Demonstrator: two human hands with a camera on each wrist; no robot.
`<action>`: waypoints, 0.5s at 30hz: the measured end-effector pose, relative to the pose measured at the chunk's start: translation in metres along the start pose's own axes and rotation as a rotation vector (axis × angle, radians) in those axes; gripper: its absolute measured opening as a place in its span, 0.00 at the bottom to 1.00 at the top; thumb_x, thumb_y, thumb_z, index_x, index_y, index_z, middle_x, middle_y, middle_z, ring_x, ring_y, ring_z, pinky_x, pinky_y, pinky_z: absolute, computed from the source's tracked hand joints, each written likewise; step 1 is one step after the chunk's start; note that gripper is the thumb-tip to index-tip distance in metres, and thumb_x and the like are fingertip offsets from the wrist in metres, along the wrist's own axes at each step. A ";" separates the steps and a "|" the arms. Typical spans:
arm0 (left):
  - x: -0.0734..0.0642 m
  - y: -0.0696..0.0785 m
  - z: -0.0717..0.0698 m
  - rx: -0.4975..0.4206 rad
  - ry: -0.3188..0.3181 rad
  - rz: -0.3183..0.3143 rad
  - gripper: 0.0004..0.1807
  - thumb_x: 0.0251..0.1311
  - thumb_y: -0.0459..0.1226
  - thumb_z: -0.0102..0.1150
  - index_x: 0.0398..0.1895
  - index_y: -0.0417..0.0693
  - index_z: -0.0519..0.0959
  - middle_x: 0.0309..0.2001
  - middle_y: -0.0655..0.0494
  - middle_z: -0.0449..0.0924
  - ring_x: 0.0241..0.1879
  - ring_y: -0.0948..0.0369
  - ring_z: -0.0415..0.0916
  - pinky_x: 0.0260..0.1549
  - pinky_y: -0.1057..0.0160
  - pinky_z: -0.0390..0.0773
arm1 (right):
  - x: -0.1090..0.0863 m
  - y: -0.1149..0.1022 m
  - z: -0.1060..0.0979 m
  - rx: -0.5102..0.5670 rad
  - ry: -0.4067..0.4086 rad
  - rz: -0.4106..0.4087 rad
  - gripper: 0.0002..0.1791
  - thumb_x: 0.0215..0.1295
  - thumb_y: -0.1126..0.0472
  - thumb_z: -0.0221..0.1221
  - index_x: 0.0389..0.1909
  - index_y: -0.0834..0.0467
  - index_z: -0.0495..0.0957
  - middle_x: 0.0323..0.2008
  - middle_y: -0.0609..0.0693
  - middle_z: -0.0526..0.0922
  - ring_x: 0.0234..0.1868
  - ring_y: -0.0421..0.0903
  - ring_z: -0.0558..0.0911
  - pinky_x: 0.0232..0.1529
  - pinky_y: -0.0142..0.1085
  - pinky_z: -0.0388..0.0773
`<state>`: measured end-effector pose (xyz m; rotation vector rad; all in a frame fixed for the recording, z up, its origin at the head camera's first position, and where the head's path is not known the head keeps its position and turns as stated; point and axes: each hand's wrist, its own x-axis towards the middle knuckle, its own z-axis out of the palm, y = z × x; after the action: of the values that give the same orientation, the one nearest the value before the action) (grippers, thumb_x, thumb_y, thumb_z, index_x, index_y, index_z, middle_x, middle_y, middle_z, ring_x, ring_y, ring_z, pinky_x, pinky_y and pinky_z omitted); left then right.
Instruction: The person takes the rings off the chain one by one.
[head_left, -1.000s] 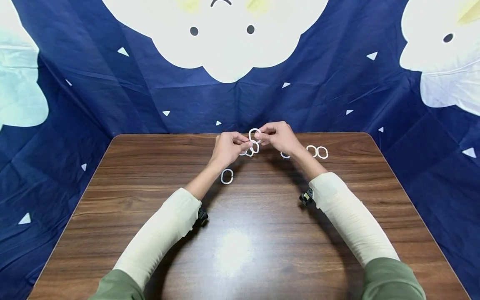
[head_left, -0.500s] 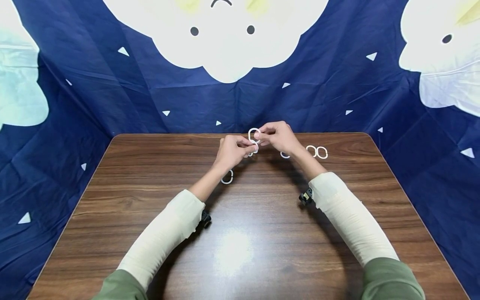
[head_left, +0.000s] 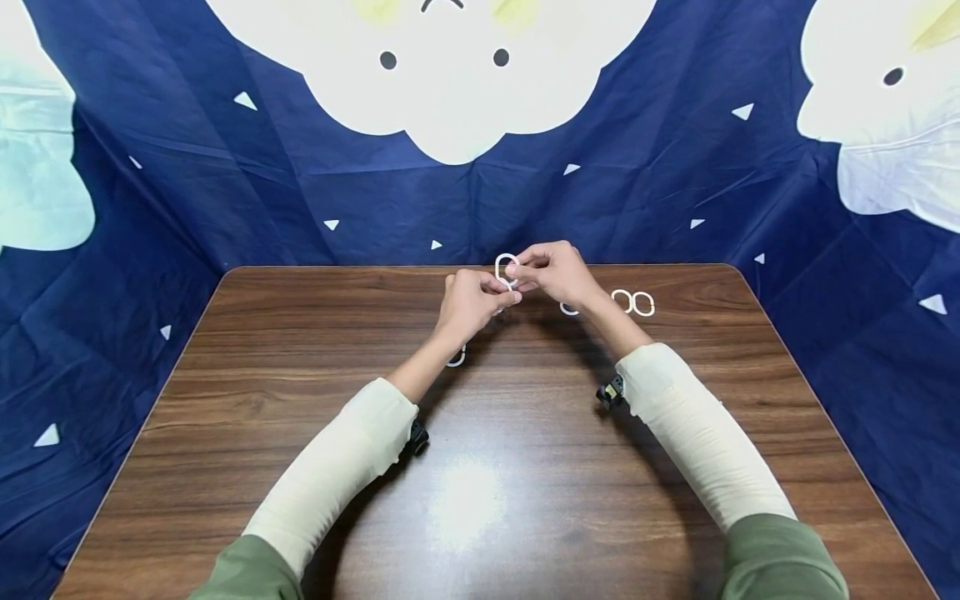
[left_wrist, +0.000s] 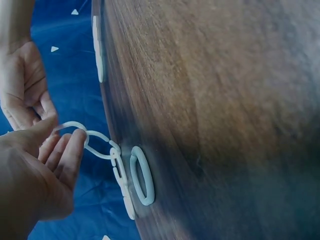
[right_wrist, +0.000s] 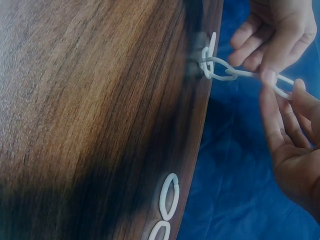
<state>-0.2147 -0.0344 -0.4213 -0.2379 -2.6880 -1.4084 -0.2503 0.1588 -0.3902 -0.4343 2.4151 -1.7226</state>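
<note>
Both hands meet over the table's far edge, working on white oval plastic chain links. My right hand [head_left: 558,273] pinches one link [head_left: 497,268], which stands up between thumb and fingers. My left hand [head_left: 468,302] pinches a link overlapping its lower end. From the left fingers, a short chain [left_wrist: 98,156] runs down to the table in the left wrist view. The right wrist view shows the chain link [right_wrist: 245,73] between the left fingers and the others, the hands' fingertips close together. In the head view the left hand hides most of the chain.
A loose link [head_left: 462,357] lies partly behind my left wrist. Two links [head_left: 643,314] lie side by side at the right, and another link [head_left: 569,312] shows under the right wrist. A blue cloth [head_left: 525,200] hangs behind the wooden table [head_left: 562,467].
My left hand has shifted right, its fingers now up against the right fingertips. It covers more of the chain and the loose link. My right hand has stayed nearly still with its link.
</note>
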 end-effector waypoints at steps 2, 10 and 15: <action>0.001 0.000 -0.001 0.009 -0.003 0.000 0.08 0.65 0.45 0.83 0.37 0.52 0.96 0.27 0.57 0.94 0.29 0.65 0.86 0.36 0.63 0.80 | 0.000 0.000 0.000 0.015 -0.004 0.005 0.13 0.75 0.66 0.74 0.51 0.73 0.89 0.47 0.72 0.93 0.34 0.41 0.95 0.52 0.53 0.94; 0.003 -0.002 -0.007 0.049 -0.022 -0.011 0.06 0.67 0.42 0.80 0.39 0.50 0.96 0.32 0.55 0.95 0.36 0.58 0.89 0.43 0.57 0.84 | 0.000 0.000 0.000 0.023 0.011 0.014 0.12 0.74 0.67 0.74 0.50 0.73 0.89 0.45 0.69 0.94 0.34 0.45 0.95 0.52 0.55 0.94; 0.004 -0.005 -0.010 0.036 -0.021 0.013 0.05 0.67 0.37 0.79 0.42 0.46 0.94 0.40 0.52 0.97 0.41 0.56 0.92 0.51 0.55 0.87 | 0.000 0.003 -0.002 0.009 0.022 0.017 0.12 0.74 0.67 0.74 0.50 0.73 0.89 0.46 0.73 0.93 0.36 0.52 0.96 0.46 0.45 0.95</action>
<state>-0.2197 -0.0449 -0.4188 -0.2677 -2.7207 -1.3607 -0.2512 0.1614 -0.3926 -0.3941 2.4182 -1.7391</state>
